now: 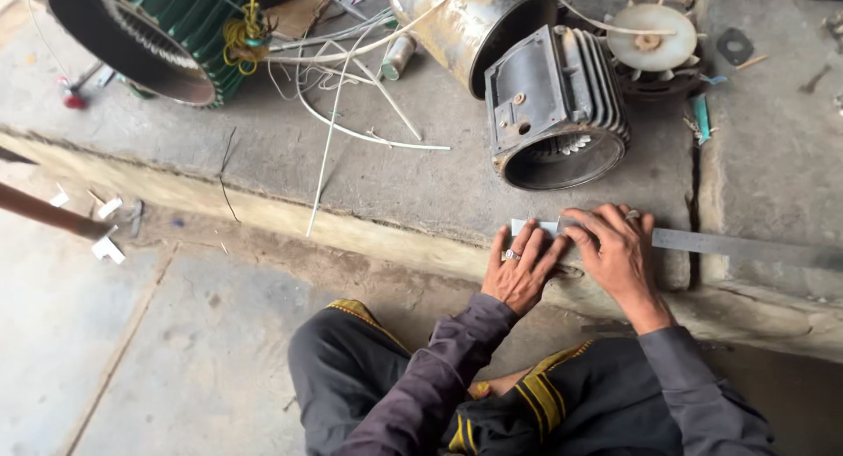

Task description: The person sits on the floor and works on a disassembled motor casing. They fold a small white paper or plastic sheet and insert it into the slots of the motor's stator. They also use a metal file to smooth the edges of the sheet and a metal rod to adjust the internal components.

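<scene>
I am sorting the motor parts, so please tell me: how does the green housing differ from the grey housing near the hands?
The green housing lies far left at the frame edge; the grey housing sits just above the left hand and right hand. The green one looks wider and has yellow wire on its rim; the grey one is narrower, with a flat box on its side. Both are ribbed, hollow, and lie on the concrete ledge.
</scene>
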